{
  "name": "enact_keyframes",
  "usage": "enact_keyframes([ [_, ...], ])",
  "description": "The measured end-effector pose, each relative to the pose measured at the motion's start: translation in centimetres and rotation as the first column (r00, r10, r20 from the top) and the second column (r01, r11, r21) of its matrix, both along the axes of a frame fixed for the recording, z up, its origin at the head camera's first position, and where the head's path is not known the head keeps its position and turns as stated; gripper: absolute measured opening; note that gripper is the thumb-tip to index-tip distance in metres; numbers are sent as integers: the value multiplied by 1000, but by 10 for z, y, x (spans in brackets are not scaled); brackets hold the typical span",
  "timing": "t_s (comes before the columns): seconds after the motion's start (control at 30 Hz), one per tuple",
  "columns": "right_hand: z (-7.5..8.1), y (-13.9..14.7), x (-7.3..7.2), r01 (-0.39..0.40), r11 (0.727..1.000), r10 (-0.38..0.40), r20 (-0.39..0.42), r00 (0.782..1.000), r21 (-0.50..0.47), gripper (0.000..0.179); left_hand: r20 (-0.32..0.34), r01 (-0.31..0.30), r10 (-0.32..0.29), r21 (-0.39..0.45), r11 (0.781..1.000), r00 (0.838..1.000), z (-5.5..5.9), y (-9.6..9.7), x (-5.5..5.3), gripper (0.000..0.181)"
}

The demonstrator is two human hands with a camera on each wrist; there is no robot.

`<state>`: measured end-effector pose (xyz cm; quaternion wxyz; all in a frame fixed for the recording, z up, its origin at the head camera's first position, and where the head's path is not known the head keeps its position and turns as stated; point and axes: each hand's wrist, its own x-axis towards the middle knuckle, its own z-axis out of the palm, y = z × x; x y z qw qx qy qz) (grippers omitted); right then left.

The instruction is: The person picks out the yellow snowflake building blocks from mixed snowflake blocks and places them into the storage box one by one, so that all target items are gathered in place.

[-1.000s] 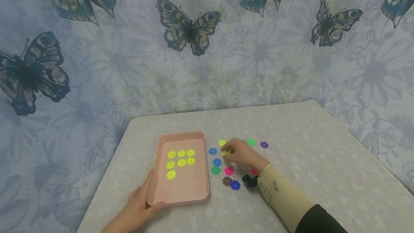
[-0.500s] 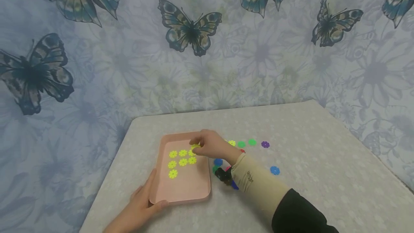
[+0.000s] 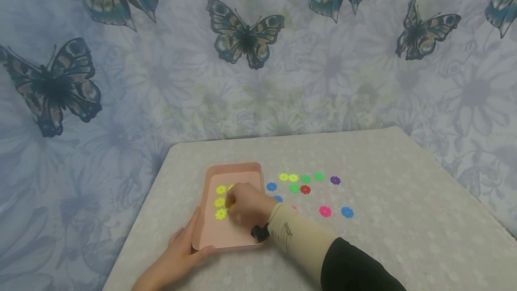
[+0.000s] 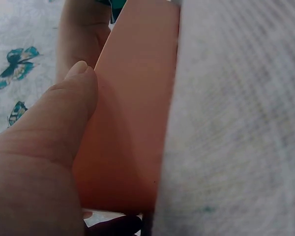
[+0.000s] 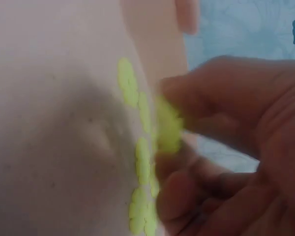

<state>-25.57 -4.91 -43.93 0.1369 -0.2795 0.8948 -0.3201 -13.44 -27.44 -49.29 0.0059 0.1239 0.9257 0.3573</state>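
A pink shallow tray lies on the table with several yellow flower-shaped discs in rows on its floor. My left hand grips the tray's near left corner, and the left wrist view shows its thumb against the outer wall. Over the tray, my right hand pinches one yellow flower-shaped disc between thumb and fingers. In the right wrist view that disc is blurred and stands on edge, close above the row below. The right hand hides part of the rows in the head view.
To the tray's right lie loose discs: yellow, green, red, purple, pink and blue. My right forearm hides some table there. A patterned wall rises behind the table.
My right hand has moved left from the loose discs, over the tray's right rim, then down toward the tray's middle, carrying a yellow disc. My left hand keeps its grip on the tray corner.
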Motion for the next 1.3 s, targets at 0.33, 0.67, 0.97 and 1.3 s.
enact_keyframes([
  [0.33, -3, -4, 6, -50, 993, 57, -62, 996, 105, 38, -31, 6, -6, -4, 1000, 999, -4, -2, 0, 105],
  [0.67, 3, -5, 12, -7, 987, 18, -68, 998, 159, 19, -43, 10, -10, -1, 1000, 999, -4, 0, 1, 106],
  [0.97, 6, -3, 11, -24, 984, 52, -159, 986, 176, 28, -27, 7, -7, 1, 1000, 1000, -6, -1, 1, 106],
  [1.3, 13, 73, -51, 294, 955, -294, -293, 910, -48, 24, 25, 2, -3, 15, 1000, 1000, -3, 0, 0, 108],
])
